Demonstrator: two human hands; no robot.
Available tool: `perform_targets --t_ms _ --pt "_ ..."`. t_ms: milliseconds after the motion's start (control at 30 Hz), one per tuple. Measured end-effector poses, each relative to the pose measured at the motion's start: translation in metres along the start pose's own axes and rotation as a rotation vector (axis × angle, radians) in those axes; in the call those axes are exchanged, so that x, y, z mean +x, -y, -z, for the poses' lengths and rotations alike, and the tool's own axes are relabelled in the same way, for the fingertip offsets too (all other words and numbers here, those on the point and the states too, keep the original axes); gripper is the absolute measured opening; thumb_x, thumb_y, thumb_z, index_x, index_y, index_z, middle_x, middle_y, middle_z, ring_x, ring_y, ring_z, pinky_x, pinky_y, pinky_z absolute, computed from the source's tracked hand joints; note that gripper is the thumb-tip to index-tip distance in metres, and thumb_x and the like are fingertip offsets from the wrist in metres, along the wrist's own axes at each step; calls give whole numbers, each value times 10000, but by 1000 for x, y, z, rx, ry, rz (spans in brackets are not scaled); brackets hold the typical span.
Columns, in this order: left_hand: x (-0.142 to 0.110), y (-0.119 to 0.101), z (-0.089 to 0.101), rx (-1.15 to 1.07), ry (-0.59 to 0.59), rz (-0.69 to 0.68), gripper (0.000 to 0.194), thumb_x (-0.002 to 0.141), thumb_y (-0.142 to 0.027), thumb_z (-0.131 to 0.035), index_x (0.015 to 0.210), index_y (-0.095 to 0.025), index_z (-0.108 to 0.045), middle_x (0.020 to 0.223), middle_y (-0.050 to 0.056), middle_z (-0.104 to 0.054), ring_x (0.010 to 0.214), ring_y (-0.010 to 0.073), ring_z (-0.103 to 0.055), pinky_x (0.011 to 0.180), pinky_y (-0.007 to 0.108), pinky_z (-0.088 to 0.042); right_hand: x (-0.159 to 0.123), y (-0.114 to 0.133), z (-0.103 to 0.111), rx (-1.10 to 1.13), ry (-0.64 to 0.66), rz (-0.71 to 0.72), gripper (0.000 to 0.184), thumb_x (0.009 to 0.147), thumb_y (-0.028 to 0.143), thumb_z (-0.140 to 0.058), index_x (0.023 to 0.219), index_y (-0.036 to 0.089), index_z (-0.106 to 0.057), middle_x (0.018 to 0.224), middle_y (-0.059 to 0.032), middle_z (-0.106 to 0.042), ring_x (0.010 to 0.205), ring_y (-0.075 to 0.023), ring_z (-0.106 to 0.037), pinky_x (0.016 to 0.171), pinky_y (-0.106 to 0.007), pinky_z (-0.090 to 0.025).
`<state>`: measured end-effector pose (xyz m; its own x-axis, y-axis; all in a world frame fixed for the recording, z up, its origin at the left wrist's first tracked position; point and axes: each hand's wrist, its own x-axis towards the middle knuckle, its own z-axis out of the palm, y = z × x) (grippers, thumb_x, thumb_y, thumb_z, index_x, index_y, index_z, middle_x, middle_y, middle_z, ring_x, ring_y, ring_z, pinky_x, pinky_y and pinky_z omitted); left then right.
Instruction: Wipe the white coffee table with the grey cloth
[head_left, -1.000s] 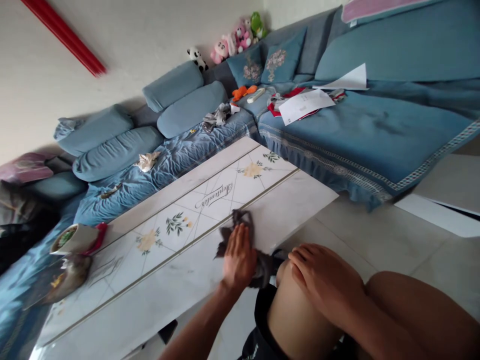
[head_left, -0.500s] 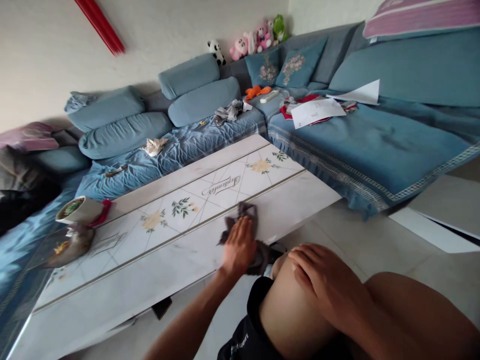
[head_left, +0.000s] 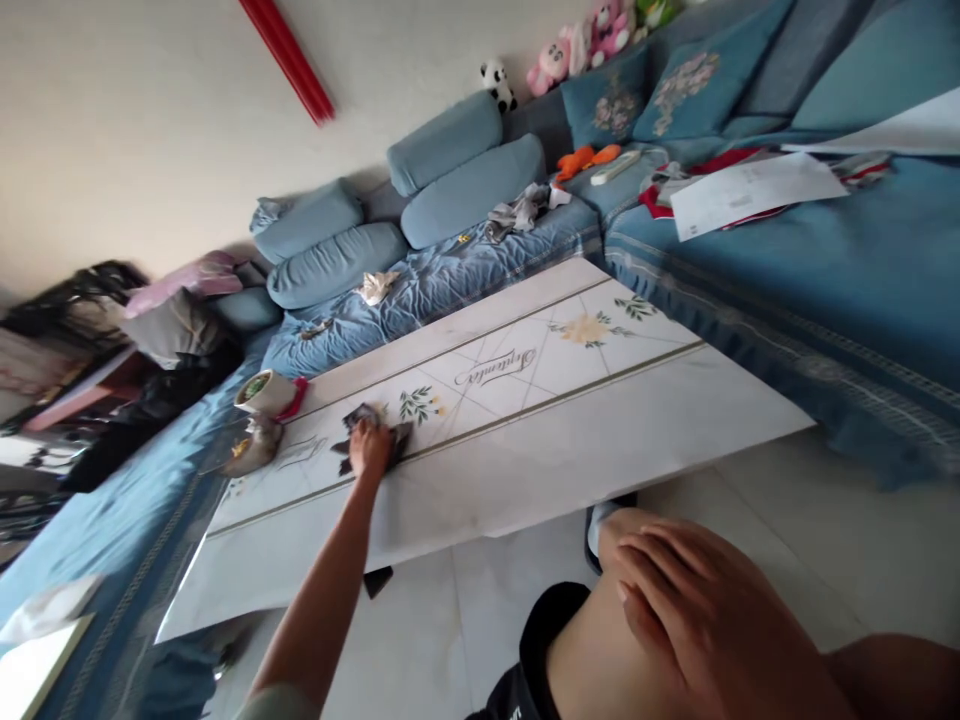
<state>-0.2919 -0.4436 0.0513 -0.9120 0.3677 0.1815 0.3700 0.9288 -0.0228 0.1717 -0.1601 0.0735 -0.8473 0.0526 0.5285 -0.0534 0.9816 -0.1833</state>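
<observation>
A dark grey cloth (head_left: 399, 442) lies bunched on the long white table (head_left: 570, 460), over its printed floral band. My left hand (head_left: 370, 450) presses down on this cloth with the fingers round it, my arm stretched toward the table's left part. On my bent knee rests my right hand (head_left: 686, 590), fingers laid flat and holding nothing. Just beyond the left hand, at the table's far left, stand a white plant pot (head_left: 262, 394) with a small green plant and a grey-brown horn-shaped dish (head_left: 255, 447).
A red item (head_left: 295, 398) lies against the pot. Behind the table runs a blue sofa (head_left: 442, 280) with crumpled cloths, an orange toy (head_left: 586, 160) and a white paper sheet (head_left: 757, 190). Plush toys line its back. Tiled floor (head_left: 480, 620) shows below the table's near edge.
My left hand has slid the cloth leftward along the table, from the near right part toward the pot. The view has shifted left. My right hand stays on the knee.
</observation>
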Motion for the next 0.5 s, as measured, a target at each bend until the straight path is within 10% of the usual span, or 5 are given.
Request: perform_targets --t_ms 133,267,400,500 --pt "44 -117 -17 -111 -10 -56 570 1048 -204 -501 1577 -52 -648 1637 263 -636 1581 393 -562 1332 542 -463 6 -1 -6 5 -31 27 278 1138 249 -503 1266 170 -737 1232 -100 -792 1162 -297 -699 1109 -519 -428" --pt "0 -173 -41 -279 0 -410 658 1035 -231 -569 1680 -103 -574 1761 203 -532 1671 355 -472 1409 545 -383 14 3 -13 24 -21 27 266 1129 258 -516 1261 187 -735 1253 -107 -788 1174 -305 -699 1125 -527 -426" --pt "-85 -111 -44 -376 54 -763 754 1056 -263 -554 1798 -218 -430 1844 124 -427 1730 313 -384 1426 561 -364 17 -3 -20 -24 -51 100 244 1069 230 -560 1232 180 -734 1224 -123 -803 1138 -316 -713 1100 -526 -447" --pt "-109 -13 -39 -316 56 -561 689 1084 -274 -484 1773 -265 -480 1831 76 -459 1717 288 -413 1420 531 -379 15 -14 -27 -36 -102 171 266 1022 260 -612 1237 182 -748 1199 -121 -816 1123 -322 -715 1069 -513 -469"
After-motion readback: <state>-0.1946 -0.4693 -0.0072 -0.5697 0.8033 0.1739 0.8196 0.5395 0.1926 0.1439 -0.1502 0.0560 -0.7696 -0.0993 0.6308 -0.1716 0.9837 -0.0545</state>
